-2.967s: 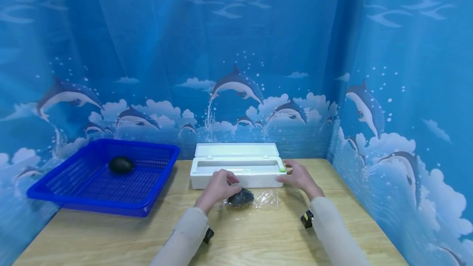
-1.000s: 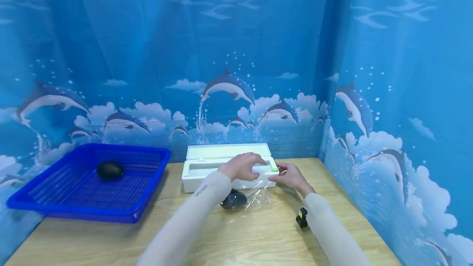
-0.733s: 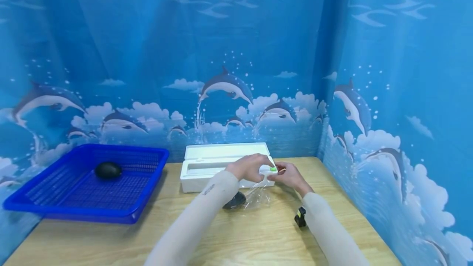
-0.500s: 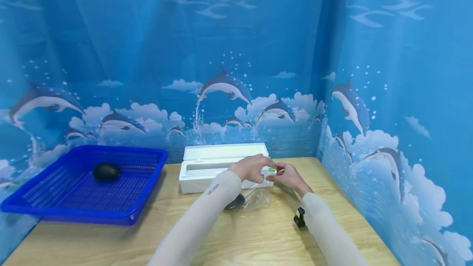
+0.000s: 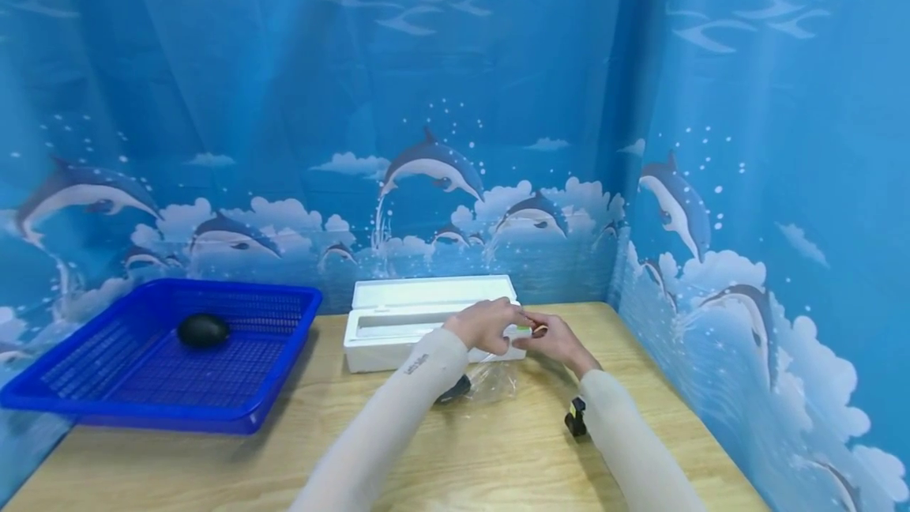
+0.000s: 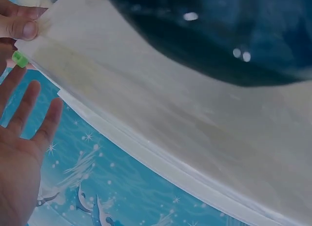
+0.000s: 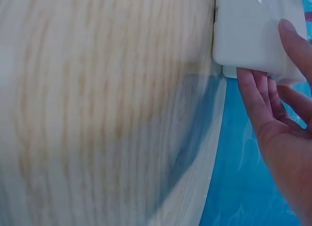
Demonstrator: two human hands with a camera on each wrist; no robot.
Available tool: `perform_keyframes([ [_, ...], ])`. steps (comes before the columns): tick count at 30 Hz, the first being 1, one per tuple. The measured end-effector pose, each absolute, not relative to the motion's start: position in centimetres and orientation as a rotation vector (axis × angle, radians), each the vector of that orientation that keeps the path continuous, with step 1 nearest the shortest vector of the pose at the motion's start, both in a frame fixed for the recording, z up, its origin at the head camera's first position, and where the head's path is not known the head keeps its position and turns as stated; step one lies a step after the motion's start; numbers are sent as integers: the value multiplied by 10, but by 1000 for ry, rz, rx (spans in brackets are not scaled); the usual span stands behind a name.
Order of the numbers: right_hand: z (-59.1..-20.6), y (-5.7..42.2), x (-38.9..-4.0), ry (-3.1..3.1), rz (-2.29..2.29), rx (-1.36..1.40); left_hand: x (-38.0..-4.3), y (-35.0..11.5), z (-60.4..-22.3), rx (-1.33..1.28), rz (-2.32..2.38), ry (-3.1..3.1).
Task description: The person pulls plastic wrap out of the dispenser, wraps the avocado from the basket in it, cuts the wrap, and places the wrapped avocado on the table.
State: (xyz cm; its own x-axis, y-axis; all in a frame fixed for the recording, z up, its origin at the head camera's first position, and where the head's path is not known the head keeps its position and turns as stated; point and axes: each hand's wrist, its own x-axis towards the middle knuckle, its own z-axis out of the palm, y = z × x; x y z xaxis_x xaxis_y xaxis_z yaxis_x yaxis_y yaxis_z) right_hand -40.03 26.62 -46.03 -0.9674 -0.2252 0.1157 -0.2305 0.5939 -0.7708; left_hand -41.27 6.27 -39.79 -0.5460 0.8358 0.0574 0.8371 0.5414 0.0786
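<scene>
A white plastic wrap dispenser (image 5: 377,355) stands on the table with its lid raised. My right hand (image 5: 562,344) grips its right end, thumb on the front and fingers around the end face, as the right wrist view also shows. My left hand (image 5: 485,325) reaches over that end. In the left wrist view a fingertip meets the small green slider (image 6: 19,59), while the other fingers stretch out straight. Clear film (image 5: 493,382) runs from the dispenser's front down to the table. In front lies a dark, glossy oval thing, avocado-like (image 5: 457,390), partly hidden by my left sleeve.
A blue plastic basket (image 5: 284,385) stands at the left, holding another dark oval piece (image 5: 203,330). Behind the wooden table (image 5: 498,457) hangs a blue dolphin-print curtain (image 5: 341,62), which also runs along the right side.
My left hand has left the dark oval thing and moved right and up to the dispenser's slider end. The film's loose end has lifted toward the dispenser. My right hand keeps its grip.
</scene>
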Motion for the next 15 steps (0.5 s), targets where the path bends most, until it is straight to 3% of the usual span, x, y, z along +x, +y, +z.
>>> perform_keyframes([
  [15, -462, 265, -401, -2783, 1350, 394, -412, 64, -403, -1448, -45, -2705],
])
